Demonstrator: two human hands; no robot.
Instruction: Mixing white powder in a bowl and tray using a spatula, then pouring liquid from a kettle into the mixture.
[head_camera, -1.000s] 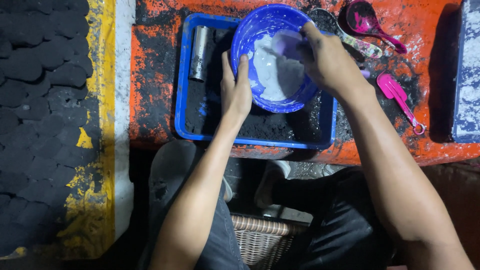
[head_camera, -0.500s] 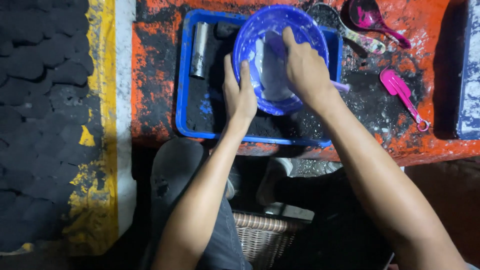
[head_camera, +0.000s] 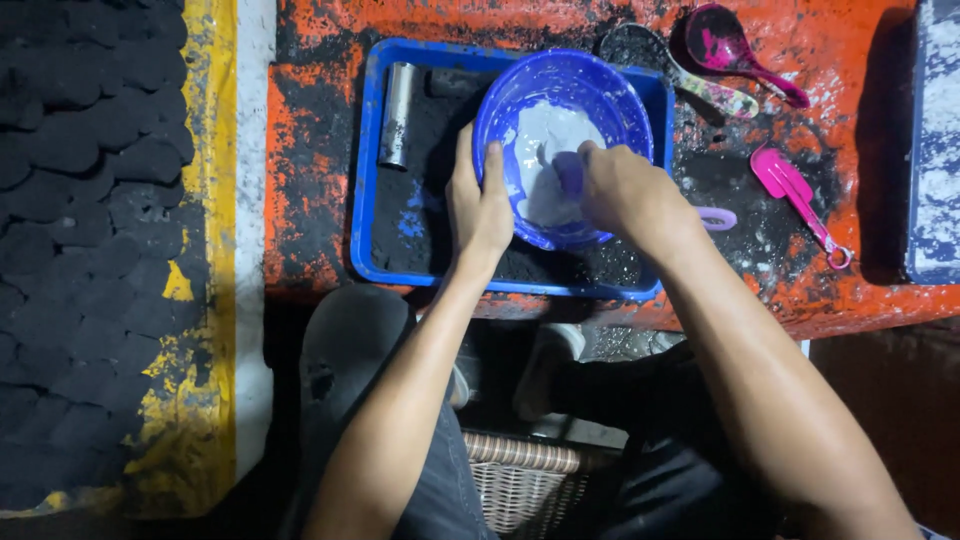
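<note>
Right arm: runs from the lower right of the frame up to the centre, bare forearm, wrist bent down over the bowl.
Left arm: rises from the bottom centre, forearm straight, ending at the bowl's left side.
Table (head_camera: 860, 290): orange top across the upper half, smeared with black dust and white specks.
Tray (head_camera: 362, 170): blue, rectangular, upper centre of the frame on the table – its floor is covered in black powder.
Bowl (head_camera: 610, 90): blue plastic, round, tilted toward the person, sitting in the right part of the tray; inside is a pale grey-white paste smeared over the bottom and up the wall.
Right hand (head_camera: 625, 190): curled inside the bowl's near rim, fingers closed around a pale purple tool (head_camera: 568, 172) dipped in the paste; a lilac handle end (head_camera: 718, 218) shows just right of the wrist.
Left hand (head_camera: 480, 195): fingers together and extended, pressed flat against the bowl's left outer wall – thumb lying over the rim.
Cylinder (head_camera: 397, 113): metal, lying along the tray's upper left, touching the black powder.
Scoops: one magenta spoon (head_camera: 735, 45) at the upper right, one pink scoop (head_camera: 795, 190) further right and lower, both on the table, well apart from the hands.
</note>
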